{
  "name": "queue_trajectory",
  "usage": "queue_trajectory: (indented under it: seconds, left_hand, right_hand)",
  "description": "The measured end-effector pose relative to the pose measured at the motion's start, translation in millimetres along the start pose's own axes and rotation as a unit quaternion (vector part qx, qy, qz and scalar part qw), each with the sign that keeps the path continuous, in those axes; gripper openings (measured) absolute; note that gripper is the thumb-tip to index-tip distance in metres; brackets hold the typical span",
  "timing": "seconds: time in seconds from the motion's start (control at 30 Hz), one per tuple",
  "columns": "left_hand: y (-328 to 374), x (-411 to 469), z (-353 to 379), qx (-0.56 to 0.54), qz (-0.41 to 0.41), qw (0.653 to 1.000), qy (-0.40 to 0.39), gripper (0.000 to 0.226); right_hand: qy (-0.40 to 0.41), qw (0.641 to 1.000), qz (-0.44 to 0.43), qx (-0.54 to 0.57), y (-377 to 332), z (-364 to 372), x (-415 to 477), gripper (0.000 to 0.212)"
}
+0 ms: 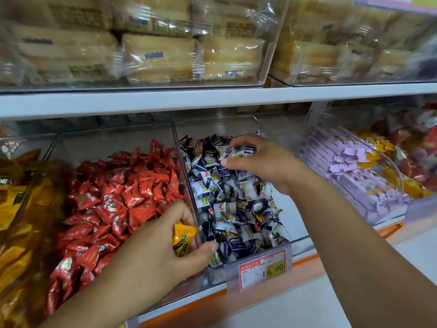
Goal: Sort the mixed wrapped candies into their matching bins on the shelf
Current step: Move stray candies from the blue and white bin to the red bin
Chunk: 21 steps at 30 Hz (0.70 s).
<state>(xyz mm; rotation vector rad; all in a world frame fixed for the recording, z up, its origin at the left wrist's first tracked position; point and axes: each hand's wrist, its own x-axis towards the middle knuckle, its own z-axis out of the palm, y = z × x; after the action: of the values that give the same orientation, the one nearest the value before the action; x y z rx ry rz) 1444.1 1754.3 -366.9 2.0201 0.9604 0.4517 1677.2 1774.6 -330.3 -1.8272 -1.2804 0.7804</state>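
My left hand [163, 247] hovers over the front of the clear bin of red candies [113, 200] and grips a yellow wrapped candy [182, 237] between thumb and fingers. My right hand [257, 159] reaches into the neighbouring clear bin of blue-and-white candies [227, 209] and pinches a blue-and-white candy [238, 151] lifted above the pile. A bin of yellow candies [16, 209] stands at the far left.
A price tag [261, 268] hangs on the front of the blue-and-white bin. Purple packets [350, 169] fill the bin to the right, with yellow and red sweets behind. Packaged cakes [153, 43] fill the shelf above. An orange strip edges the shelf front.
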Motion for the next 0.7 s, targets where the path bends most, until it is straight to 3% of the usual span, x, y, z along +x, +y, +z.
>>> queue_trajectory:
  seconds: [0.13,0.23,0.4,0.47,0.57,0.63,0.7]
  left_hand:
    - [0,0,1,-0.003,-0.002,1.000,0.001,0.035]
    - [-1,1,0,0.000,-0.005,1.000,-0.008,0.036]
    - [-2,1,1,0.001,-0.003,1.000,-0.011,0.036]
    - [-3,1,1,-0.001,0.000,1.000,-0.006,0.036]
    - [-3,0,2,0.002,0.002,1.000,-0.003,0.036]
    - [-3,0,2,0.002,0.003,1.000,0.001,0.035]
    - [-3,0,3,0.007,0.002,1.000,-0.001,0.033]
  right_hand:
    - [-0.001,0.998,-0.022,0.057,-5,17,8,0.057]
    - [-0.059,0.997,-0.031,-0.042,-10,5,1,0.070]
    - [-0.136,0.954,0.014,-0.267,-14,-41,-32,0.027]
    - [-0.220,0.911,0.080,-0.340,-3,-40,-40,0.042]
    - [-0.290,0.854,0.140,-0.408,20,-23,-44,0.089]
    - [-0.288,0.839,0.118,-0.445,37,-14,-41,0.104]
    - [-0.288,0.842,0.097,-0.445,49,-6,-37,0.105]
